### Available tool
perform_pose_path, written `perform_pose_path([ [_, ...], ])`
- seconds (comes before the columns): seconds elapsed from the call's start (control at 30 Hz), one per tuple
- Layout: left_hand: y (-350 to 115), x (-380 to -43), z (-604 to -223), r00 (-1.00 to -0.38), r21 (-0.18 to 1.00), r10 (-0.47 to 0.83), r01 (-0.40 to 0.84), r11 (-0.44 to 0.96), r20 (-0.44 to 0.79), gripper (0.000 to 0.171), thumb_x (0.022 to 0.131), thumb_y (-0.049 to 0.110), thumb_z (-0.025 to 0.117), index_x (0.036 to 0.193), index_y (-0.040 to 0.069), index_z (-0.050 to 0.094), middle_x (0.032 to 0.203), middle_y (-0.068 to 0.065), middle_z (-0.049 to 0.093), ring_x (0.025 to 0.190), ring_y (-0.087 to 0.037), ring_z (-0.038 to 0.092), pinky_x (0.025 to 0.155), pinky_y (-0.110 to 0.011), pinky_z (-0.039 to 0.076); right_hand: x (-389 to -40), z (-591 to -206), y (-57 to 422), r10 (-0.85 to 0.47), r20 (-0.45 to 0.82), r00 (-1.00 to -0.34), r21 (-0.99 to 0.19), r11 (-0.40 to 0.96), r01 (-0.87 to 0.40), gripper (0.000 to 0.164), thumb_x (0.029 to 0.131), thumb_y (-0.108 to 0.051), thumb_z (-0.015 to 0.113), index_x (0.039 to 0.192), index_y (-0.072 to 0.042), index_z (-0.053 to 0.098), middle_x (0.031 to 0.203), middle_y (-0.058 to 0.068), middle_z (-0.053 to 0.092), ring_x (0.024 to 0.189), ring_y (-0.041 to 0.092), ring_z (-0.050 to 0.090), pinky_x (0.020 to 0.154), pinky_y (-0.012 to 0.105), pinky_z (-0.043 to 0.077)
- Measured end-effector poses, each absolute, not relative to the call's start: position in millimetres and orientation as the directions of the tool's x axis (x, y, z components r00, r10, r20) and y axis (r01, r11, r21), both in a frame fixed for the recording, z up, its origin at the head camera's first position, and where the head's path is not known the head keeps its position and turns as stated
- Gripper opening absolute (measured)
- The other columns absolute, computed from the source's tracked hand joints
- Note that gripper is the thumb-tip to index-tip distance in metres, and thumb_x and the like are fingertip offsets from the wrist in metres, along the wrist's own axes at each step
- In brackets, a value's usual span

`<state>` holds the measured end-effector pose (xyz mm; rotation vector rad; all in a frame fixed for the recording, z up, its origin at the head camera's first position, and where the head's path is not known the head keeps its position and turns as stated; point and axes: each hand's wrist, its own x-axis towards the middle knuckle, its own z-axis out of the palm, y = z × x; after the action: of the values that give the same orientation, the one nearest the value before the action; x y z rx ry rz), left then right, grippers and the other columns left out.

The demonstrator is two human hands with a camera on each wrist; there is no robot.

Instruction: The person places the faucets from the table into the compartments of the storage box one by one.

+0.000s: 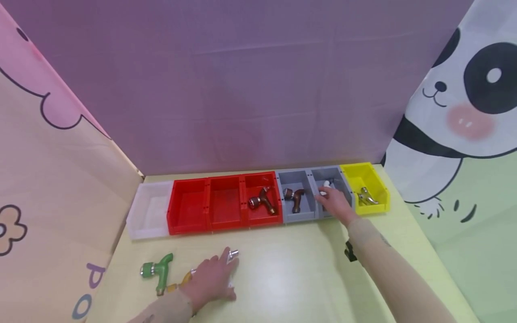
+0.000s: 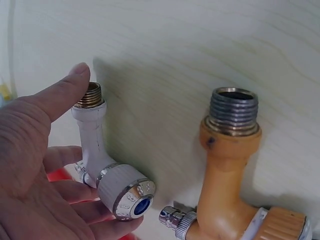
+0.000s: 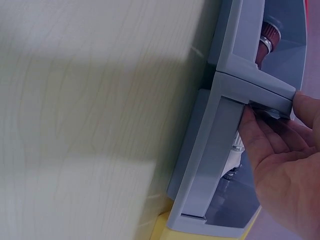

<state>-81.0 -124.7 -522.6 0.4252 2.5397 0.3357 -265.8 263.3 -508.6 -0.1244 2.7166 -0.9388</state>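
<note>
A white faucet (image 2: 92, 142) with a blue-centred handle cap lies on the table by my left hand (image 1: 212, 278). In the left wrist view the thumb (image 2: 65, 92) lies along its threaded end, and the loosely spread fingers reach past its far side. An orange faucet (image 2: 225, 170) lies beside it, partly hidden by the hand in the head view. My right hand (image 1: 336, 204) is inside the right grey bin (image 3: 200, 155), holding another white faucet (image 3: 233, 161) near its handle. The fingers cover much of that faucet.
A green faucet (image 1: 161, 271) lies at the table's left. Along the back runs a row of bins: white (image 1: 149, 233), red (image 1: 187, 228), grey and yellow (image 1: 381, 208). Brown faucets (image 1: 264, 202) lie in a red and a grey bin, a metallic faucet (image 1: 366, 196) in the yellow one.
</note>
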Motion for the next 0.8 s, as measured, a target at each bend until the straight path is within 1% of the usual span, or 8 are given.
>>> perform_pose_path([
  [0.13,-124,-81,-522,-0.805,0.302,0.372,0.251,0.92,-0.463,0.081,0.078,0.044,0.087,0.148,0.017,0.055,0.161,-0.017,0.039,0.131,-0.043,0.054,0.108,-0.062,0.043,-266,-509,263,-0.161,-0.221,-0.962,-0.618,0.786,0.011,0.053,0.108,-0.028,0.052,0.149,0.004,0.045,0.144,0.029,0.054,0.125,0.043,0.058,0.104,0.056,0.05],
  [0.27,-124,-81,-521,-0.808,0.303,0.385,0.268,0.914,-0.445,0.076,0.08,0.04,0.086,0.146,0.017,0.057,0.161,-0.017,0.039,0.132,-0.043,0.052,0.112,-0.062,0.04,-266,-508,263,-0.158,-0.227,-0.961,-0.618,0.786,0.016,0.053,0.108,-0.028,0.052,0.15,0.004,0.045,0.145,0.028,0.053,0.125,0.043,0.058,0.104,0.056,0.049],
  [0.37,-125,-81,-521,-0.815,0.288,0.399,0.297,0.91,-0.421,0.074,0.081,0.039,0.086,0.146,0.018,0.058,0.161,-0.016,0.039,0.13,-0.04,0.053,0.112,-0.061,0.04,-266,-507,262,-0.158,-0.23,-0.96,-0.618,0.786,0.019,0.053,0.108,-0.028,0.053,0.15,0.003,0.045,0.145,0.028,0.053,0.126,0.043,0.058,0.104,0.056,0.049],
  [0.5,-128,-82,-523,-0.829,0.241,0.442,0.377,0.894,-0.342,0.072,0.082,0.04,0.085,0.145,0.017,0.058,0.161,-0.015,0.039,0.124,-0.035,0.056,0.11,-0.058,0.043,-266,-507,261,-0.157,-0.234,-0.96,-0.621,0.783,0.023,0.053,0.108,-0.028,0.053,0.15,0.003,0.045,0.146,0.028,0.053,0.126,0.043,0.058,0.104,0.056,0.049],
  [0.63,-130,-86,-523,-0.839,0.182,0.485,0.452,0.873,-0.246,0.074,0.082,0.041,0.084,0.146,0.015,0.057,0.159,-0.017,0.041,0.12,-0.033,0.057,0.107,-0.056,0.046,-266,-506,261,-0.153,-0.235,-0.96,-0.621,0.783,0.027,0.053,0.108,-0.028,0.053,0.15,0.003,0.045,0.145,0.028,0.053,0.125,0.043,0.058,0.104,0.056,0.049],
  [0.8,-132,-95,-519,-0.849,0.147,0.493,0.472,0.869,-0.189,0.075,0.081,0.042,0.085,0.145,0.014,0.058,0.161,-0.018,0.038,0.124,-0.035,0.056,0.108,-0.056,0.046,-267,-507,262,-0.149,-0.238,-0.96,-0.616,0.787,0.03,0.053,0.108,-0.028,0.053,0.15,0.002,0.046,0.143,0.028,0.055,0.125,0.042,0.059,0.104,0.056,0.05],
])
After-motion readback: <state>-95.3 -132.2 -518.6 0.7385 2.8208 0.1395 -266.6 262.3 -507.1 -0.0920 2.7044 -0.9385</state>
